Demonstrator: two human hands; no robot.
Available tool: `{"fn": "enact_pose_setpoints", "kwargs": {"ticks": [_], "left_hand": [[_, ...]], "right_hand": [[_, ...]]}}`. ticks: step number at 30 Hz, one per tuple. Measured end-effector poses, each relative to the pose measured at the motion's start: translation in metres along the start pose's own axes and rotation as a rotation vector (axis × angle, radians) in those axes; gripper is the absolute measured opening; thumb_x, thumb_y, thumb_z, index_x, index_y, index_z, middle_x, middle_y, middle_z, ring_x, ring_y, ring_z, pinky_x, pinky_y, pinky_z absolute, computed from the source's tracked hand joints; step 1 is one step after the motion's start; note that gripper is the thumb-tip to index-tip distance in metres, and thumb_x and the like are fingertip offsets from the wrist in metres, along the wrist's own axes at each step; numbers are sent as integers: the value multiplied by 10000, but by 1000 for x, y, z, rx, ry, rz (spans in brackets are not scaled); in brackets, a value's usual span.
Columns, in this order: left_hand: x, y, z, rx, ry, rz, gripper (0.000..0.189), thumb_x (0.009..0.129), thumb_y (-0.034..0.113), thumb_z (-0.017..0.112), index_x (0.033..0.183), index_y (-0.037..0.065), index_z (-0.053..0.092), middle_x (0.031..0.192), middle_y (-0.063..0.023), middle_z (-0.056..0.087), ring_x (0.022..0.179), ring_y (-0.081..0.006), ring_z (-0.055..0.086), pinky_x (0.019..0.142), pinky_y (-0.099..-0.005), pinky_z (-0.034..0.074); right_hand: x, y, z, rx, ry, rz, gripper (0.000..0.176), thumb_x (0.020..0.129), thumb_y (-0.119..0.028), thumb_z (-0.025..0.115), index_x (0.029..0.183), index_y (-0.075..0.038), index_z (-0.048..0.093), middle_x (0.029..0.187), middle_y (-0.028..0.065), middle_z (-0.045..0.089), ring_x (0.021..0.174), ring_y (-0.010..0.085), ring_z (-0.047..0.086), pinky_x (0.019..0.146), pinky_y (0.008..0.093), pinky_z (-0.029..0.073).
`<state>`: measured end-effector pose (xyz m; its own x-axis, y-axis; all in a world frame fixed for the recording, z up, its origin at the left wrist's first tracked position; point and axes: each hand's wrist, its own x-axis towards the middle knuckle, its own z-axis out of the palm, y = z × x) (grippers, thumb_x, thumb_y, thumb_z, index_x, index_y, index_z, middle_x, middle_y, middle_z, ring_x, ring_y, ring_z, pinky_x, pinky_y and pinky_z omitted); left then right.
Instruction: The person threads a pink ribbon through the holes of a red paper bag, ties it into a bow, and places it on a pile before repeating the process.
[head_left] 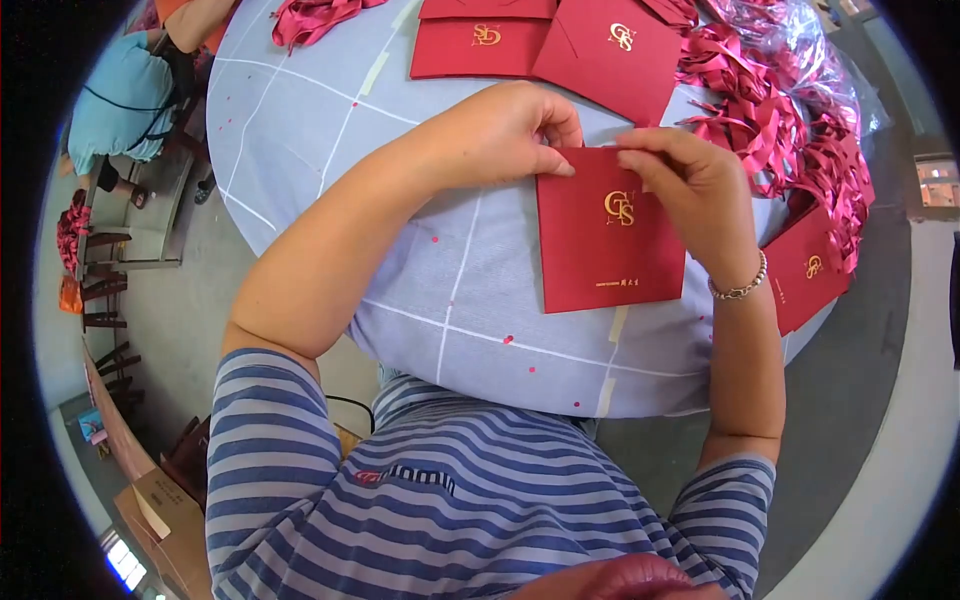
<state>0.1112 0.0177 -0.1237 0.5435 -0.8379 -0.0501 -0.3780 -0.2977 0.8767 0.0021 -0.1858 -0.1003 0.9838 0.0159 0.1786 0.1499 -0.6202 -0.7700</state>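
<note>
A flat red paper gift bag with gold letters lies near the front of the round table, its top edge away from me. My left hand is at its top left corner, thumb on the front face and fingers curled behind the edge. With thumb and forefinger pinched, my right hand is at the top right part of the same bag. Whatever small thing may be between those fingertips is hidden. More red bags lie beyond my hands. Another red bag rests partly under ribbons at the right.
Piles of dark red ribbon and clear plastic wrap line the right side of the table. A ribbon bundle lies at the far left. The grey-blue checked tablecloth has small red specks. A person in light blue is at the upper left.
</note>
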Motion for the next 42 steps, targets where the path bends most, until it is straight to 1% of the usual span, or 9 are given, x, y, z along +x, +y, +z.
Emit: {"fn": "enact_pose_setpoints", "kwargs": {"ticks": [3, 7, 11, 19, 26, 29, 31, 35, 42], "left_hand": [[1, -6, -3, -54, 3, -49, 181, 788, 16, 742, 935, 8, 637, 806, 22, 593, 768, -70, 526, 711, -247, 457], [-1, -3, -4, -40, 53, -67, 162, 795, 12, 735, 928, 2, 644, 798, 35, 568, 757, -63, 509, 704, -236, 452], [1, -2, -1, -72, 36, -100, 160, 791, 12, 738, 923, 0, 647, 787, 42, 547, 749, -62, 494, 699, -226, 445], [-1, 7, 6, 20, 125, -95, 193, 782, 50, 761, 932, -8, 654, 837, 37, 585, 740, -62, 456, 672, -224, 421], [-2, 1, 13, 13, 158, -54, 218, 773, 51, 765, 964, 1, 672, 950, 28, 640, 773, -61, 463, 701, -223, 412], [-2, 2, 14, 10, 227, 4, 141, 776, 46, 731, 885, 2, 653, 736, 10, 605, 678, -75, 486, 624, -254, 435], [-3, 5, 13, 26, 170, -74, 212, 768, 26, 750, 966, 5, 678, 943, 36, 641, 790, -58, 467, 714, -218, 408], [-3, 5, 18, 33, 196, -54, 176, 775, 16, 729, 941, 8, 673, 905, 43, 628, 778, -55, 457, 705, -216, 405], [-3, 7, 26, 68, 234, -47, 160, 747, -18, 674, 903, 16, 657, 785, 40, 584, 711, -71, 451, 665, -230, 417]], "right_hand": [[1, 12, 19, 58, -19, -96, 125, 891, -50, 657, 991, -1, 713, 753, 61, 683, 638, 99, 612, 589, 243, 481], [-5, 19, 36, 177, 29, 132, 109, 892, -45, 658, 968, 23, 696, 736, 67, 673, 643, 126, 624, 600, 263, 492], [-5, 25, 38, 172, 41, 94, 92, 885, -48, 664, 945, 17, 691, 727, 74, 663, 626, 139, 619, 593, 276, 491], [-2, 24, 44, 1, 127, -25, 83, 862, -74, 667, 865, -2, 627, 773, 167, 651, 720, 329, 640, 646, 392, 500], [-4, 24, 49, -76, 196, -63, 101, 849, -92, 671, 834, -8, 616, 785, 162, 650, 748, 348, 640, 665, 425, 505], [-5, 23, 52, -91, 220, -139, 104, 844, -98, 671, 834, -9, 618, 791, 167, 650, 755, 352, 641, 673, 438, 508], [-6, 22, 51, -96, 205, -89, 116, 854, -111, 667, 821, -12, 618, 795, 172, 650, 763, 352, 642, 678, 443, 509], [-8, 22, 54, -161, 220, -124, 90, 835, -91, 646, 843, -15, 600, 803, 171, 638, 772, 344, 638, 671, 430, 516], [-12, 7, 62, -637, 203, -281, 145, 782, -100, 606, 901, -34, 555, 833, 122, 612, 781, 272, 650, 658, 374, 544]]}}
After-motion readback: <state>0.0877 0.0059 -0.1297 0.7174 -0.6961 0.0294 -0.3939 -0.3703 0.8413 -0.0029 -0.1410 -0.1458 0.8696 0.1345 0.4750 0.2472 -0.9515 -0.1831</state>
